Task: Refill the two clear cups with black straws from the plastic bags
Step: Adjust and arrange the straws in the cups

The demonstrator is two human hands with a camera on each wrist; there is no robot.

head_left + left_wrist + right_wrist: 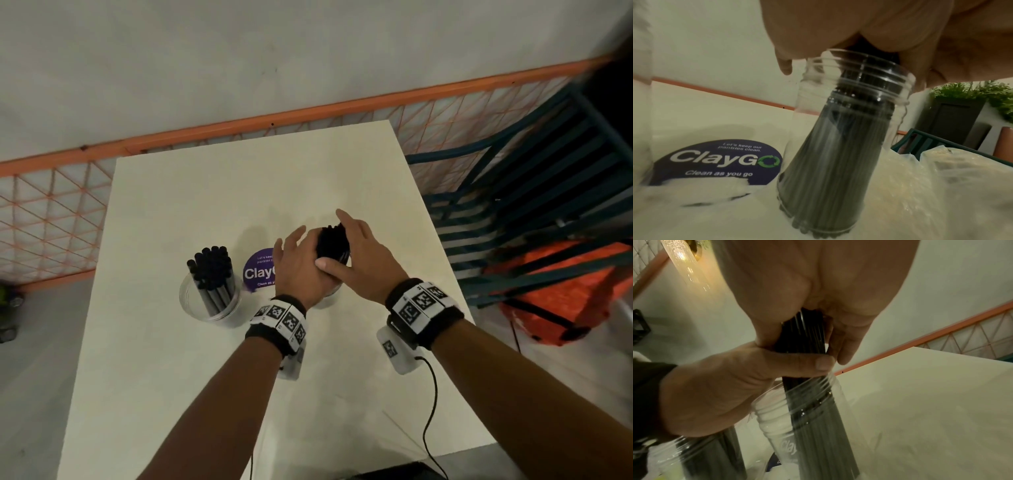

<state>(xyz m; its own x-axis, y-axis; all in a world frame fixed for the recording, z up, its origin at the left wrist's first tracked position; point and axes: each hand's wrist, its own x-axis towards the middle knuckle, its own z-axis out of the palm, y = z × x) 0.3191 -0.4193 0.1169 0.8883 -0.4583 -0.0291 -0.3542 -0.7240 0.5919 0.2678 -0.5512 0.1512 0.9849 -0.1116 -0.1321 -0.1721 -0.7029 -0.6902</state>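
Note:
Two clear cups stand on the white table point(191, 377). The left cup point(209, 301) holds several black straws and nothing touches it. Both hands close around a thick bundle of black straws point(334, 243) standing in the right cup point(851, 100), which the hands hide in the head view. My left hand point(298, 267) wraps its thumb across the bundle point(803, 337) just above the cup's rim point(818, 391). My right hand point(359, 253) holds the bundle from the right between thumb and fingers. The bundle's lower ends reach the cup's bottom point(818, 224).
A round purple ClayGo sticker point(257, 270) lies between the cups. Crinkled clear plastic point(937, 178) lies right of the cup. An orange mesh fence point(51, 212) runs behind the table. A dark slatted chair point(534, 212) and an orange bag point(561, 291) stand to the right.

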